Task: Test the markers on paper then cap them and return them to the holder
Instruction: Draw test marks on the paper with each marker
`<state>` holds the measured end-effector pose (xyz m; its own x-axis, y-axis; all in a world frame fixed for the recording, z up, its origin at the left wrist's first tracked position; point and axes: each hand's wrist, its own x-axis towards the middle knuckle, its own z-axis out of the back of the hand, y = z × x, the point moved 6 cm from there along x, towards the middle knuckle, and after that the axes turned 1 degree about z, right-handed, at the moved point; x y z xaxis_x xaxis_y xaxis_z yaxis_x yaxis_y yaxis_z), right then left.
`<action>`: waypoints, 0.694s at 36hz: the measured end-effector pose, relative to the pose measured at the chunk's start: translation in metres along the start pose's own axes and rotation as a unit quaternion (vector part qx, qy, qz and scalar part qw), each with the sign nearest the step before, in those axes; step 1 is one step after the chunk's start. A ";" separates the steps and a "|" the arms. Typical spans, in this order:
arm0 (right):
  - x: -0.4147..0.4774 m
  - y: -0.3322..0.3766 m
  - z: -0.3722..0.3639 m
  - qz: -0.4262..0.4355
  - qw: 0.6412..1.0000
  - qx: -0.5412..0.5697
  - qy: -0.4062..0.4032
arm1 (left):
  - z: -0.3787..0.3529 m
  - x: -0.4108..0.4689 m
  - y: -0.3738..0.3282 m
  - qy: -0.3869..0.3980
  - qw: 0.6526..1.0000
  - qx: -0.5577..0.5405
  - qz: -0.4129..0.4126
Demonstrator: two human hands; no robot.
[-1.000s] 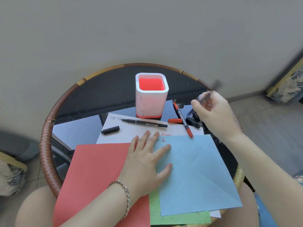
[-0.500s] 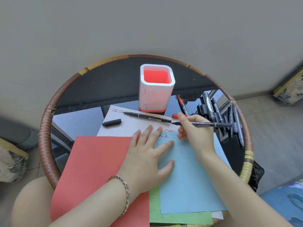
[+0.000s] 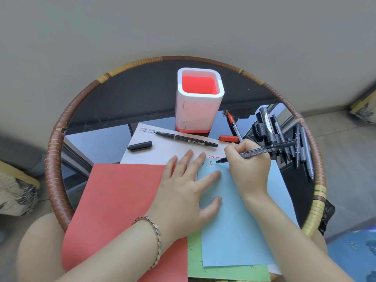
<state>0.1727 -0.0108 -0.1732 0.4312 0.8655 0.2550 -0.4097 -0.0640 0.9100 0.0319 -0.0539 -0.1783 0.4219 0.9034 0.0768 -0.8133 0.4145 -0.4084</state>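
Right hand (image 3: pixel 249 171) grasps black marker (image 3: pixel 255 152), tip pointing frame-left onto blue paper (image 3: pixel 244 231), beside flat, released left hand (image 3: pixel 183 192).

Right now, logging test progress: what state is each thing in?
Holder: upright, no markers visible inside.
Held marker: uncapped, gripped by right hand, tip at blue paper.
Black marker: uncapped, lying on white paper.
Black cap: loose.
Red cap: loose.
Left hand: flat on blue paper.

White holder (image 3: pixel 198 110), red inside; red paper (image 3: pixel 122 196), blue paper (image 3: pixel 244 231), green paper (image 3: pixel 223 274).
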 end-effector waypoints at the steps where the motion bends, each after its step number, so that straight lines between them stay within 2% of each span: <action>1: 0.000 0.000 0.000 0.001 1.000 -0.002 -0.001 | 0.000 0.000 0.000 0.001 1.000 -0.001 0.001; 25: 0.000 0.003 0.001 0.010 0.999 -0.030 -0.008 | 0.000 0.000 0.001 0.007 1.000 0.005 0.011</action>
<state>0.1720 -0.0116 -0.1700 0.4343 0.8565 0.2790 -0.4656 -0.0518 0.8835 0.0315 -0.0534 -0.1789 0.4094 0.9107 0.0551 -0.8263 0.3957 -0.4008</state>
